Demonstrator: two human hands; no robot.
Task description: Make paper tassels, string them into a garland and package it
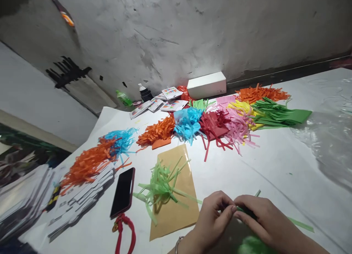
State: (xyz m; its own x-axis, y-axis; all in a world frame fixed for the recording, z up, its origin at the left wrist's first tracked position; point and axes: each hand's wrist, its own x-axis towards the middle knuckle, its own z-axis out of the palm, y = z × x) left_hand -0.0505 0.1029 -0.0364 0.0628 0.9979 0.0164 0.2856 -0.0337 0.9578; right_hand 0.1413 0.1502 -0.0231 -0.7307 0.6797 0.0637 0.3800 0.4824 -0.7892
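Observation:
My left hand [213, 219] and my right hand [262, 215] meet at the fingertips near the table's front edge. Between them is pinched a green tissue paper strip [239, 209], mostly covered by my fingers. Below my right hand, a blurred bunch of green tissue paper [253, 246] shows at the bottom edge. A loose light green strip [301, 224] sticks out to the right of my right wrist. To the left, a light green tissue fringe [162, 184] lies spread on a tan paper sheet [181, 213].
Orange [158, 131], blue [189, 122], red [214, 123], pink [238, 122] and dark green [283, 114] tissue fringes line the table. A phone [123, 191] with a red cord, stacked cards [82, 199], a white box [207, 85] and clear plastic [330, 136] lie around.

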